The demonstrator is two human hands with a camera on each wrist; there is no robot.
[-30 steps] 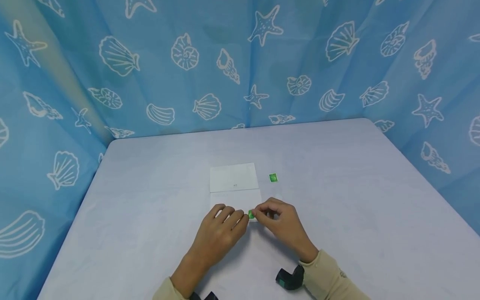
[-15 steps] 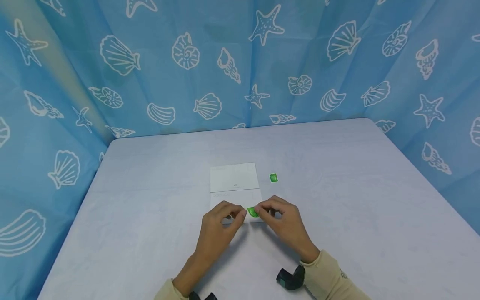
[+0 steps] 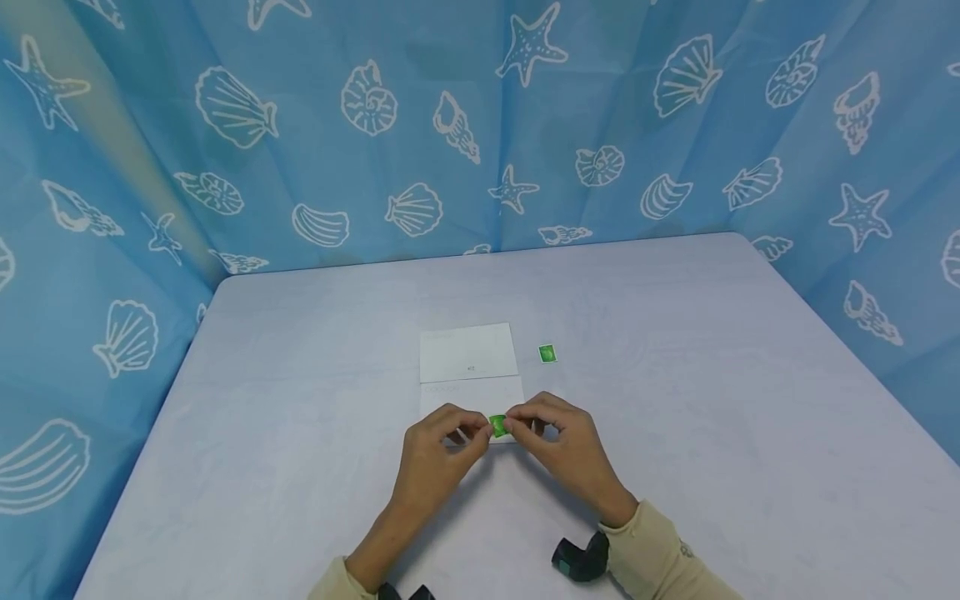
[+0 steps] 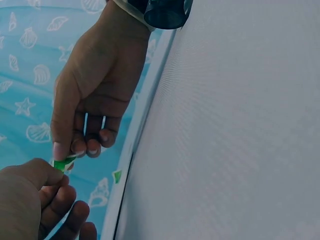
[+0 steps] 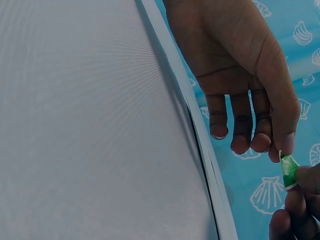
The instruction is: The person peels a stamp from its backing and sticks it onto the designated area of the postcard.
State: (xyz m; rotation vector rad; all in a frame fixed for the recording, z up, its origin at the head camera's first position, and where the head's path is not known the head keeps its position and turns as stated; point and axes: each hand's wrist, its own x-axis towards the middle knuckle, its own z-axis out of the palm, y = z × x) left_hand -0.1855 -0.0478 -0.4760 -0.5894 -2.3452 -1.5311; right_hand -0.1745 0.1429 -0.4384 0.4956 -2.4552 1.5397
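Note:
Both hands meet over the near part of a white envelope on the table in the head view. Thumb and finger of my right hand pinch the right edge of a small green stamp. My left hand pinches its left edge. In the right wrist view the stamp looks bent, with a white edge, and is stretched between the fingertips of my left hand and right hand. A second green stamp lies flat right of the envelope.
A white panel with small print forms the envelope's far half. The white table is backed by a blue shell-patterned curtain. A black wrist device sits at the right cuff.
Half a second ago the left fingertips were apart from the stamp, which hung from the right hand. Now they pinch its left edge, and the stamp has shifted slightly left.

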